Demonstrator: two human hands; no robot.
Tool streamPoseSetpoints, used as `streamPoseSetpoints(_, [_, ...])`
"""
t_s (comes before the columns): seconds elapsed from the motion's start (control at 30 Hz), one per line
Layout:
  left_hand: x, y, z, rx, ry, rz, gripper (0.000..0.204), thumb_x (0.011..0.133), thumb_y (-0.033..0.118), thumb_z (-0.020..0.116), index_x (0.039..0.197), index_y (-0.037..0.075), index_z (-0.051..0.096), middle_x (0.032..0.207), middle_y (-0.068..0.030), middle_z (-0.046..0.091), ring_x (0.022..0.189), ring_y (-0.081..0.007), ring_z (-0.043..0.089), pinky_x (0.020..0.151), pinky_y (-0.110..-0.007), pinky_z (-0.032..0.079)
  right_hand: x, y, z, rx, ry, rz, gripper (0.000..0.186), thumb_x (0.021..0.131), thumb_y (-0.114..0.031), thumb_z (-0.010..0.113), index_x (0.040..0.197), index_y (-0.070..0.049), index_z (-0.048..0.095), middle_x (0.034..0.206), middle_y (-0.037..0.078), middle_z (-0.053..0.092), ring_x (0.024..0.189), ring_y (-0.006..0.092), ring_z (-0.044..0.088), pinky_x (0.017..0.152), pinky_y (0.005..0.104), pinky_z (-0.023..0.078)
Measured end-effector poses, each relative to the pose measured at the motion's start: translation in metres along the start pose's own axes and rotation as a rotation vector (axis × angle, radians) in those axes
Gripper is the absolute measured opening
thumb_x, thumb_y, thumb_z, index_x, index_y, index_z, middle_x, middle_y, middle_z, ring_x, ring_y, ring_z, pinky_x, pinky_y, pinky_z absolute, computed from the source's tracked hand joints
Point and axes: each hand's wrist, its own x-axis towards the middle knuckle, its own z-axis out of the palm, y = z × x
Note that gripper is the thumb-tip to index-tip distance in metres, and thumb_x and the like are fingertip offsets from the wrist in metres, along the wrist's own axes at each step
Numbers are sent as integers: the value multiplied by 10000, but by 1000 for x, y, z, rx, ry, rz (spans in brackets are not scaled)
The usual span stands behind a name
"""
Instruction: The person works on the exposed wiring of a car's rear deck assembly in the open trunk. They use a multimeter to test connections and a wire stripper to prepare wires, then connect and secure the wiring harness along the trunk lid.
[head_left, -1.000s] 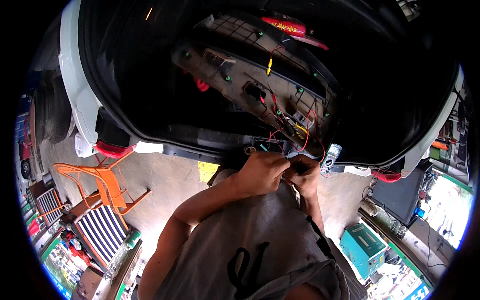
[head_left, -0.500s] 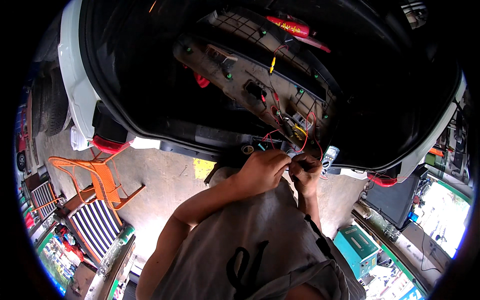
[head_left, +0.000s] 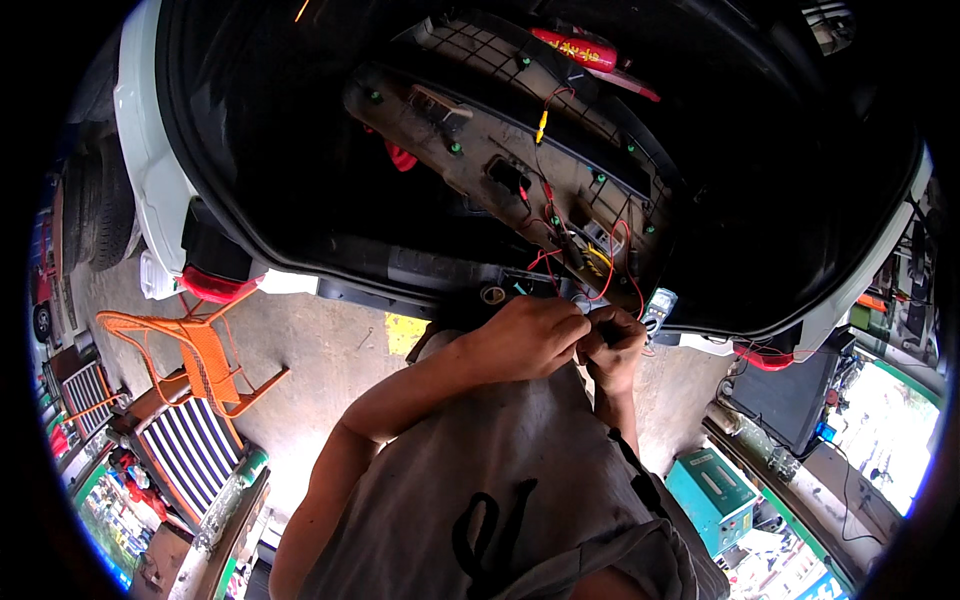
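Observation:
My left hand (head_left: 535, 340) is closed with fingertips pinched, close beside my right hand (head_left: 613, 345), also closed; what they grip is hidden, with thin wires running close by. Just above lies a grimy trim panel (head_left: 450, 135) with green clips, red wires (head_left: 626, 230), yellow wires (head_left: 598, 257) and a yellow connector (head_left: 541, 127). A digital multimeter (head_left: 659, 310) stands at the trunk edge right of my right hand. A small round item (head_left: 492, 295) sits on the sill above my left hand.
The open car trunk (head_left: 350, 250) spans the top, holding a red cylinder (head_left: 570, 48). An orange chair (head_left: 210, 370) and striped grille-like panel (head_left: 190, 465) stand at left. A teal machine (head_left: 710, 495) and a black flat surface (head_left: 780, 390) are at lower right.
My hands have shifted slightly, staying pinched together at the sill; my left fingers moved a little toward the right. The whole view has shifted slightly; the panel, wires and multimeter look unchanged.

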Motion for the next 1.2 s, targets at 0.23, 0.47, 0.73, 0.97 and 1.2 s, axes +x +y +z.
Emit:
streamPoseSetpoints(0.23, [-3, 8, 6, -117, 190, 5, 252, 736, 25, 737, 945, 24, 596, 987, -121, 657, 777, -254, 669, 676, -352, 548, 5, 8, -10, 179, 80, -93, 56, 811, 39, 628, 861, 53, 608, 691, 68, 615, 507, 100, 522, 437, 236, 411])
streamPoseSetpoints(0.47, [-11, 19, 11, -337, 259, -233, 206, 782, 32, 777, 937, 19, 641, 944, -124, 692, 821, -253, 701, 708, -332, 556, -11, -1, -1, 48, 45, -77, 68, 814, 37, 672, 874, 59, 649, 767, 54, 659, 656, 83, 575, 607, 224, 468])
streamPoseSetpoints(0.73, [-23, 28, -2, -400, 412, -168, 170, 779, -27, 760, 886, 15, 634, 895, -152, 726, 802, -266, 728, 705, -334, 579, -1, 7, -9, 167, 257, -194, 43, 815, 0, 642, 805, 5, 600, 651, 36, 581, 505, 74, 476, 448, 220, 354])
streamPoseSetpoints(0.97, [-63, 13, -44, -1080, 782, -144, 179, 866, 8, 653, 1031, -7, 585, 1012, -238, 668, 850, -320, 698, 736, -394, 598, 6, 18, -20, 355, 364, -243, 81, 877, -36, 658, 855, -23, 581, 619, 10, 516, 455, 73, 404, 400, 221, 303])
streamPoseSetpoints(1.2, [-36, -1, -2, -934, 358, -427, 850, 840, 93, 743, 1523, 104, 237, 1459, -212, 440, 1243, -373, 553, 676, -329, 587, -18, -8, 10, 208, 134, -161, 76, 883, -18, 657, 871, 35, 604, 703, 70, 631, 547, 109, 548, 503, 236, 416])
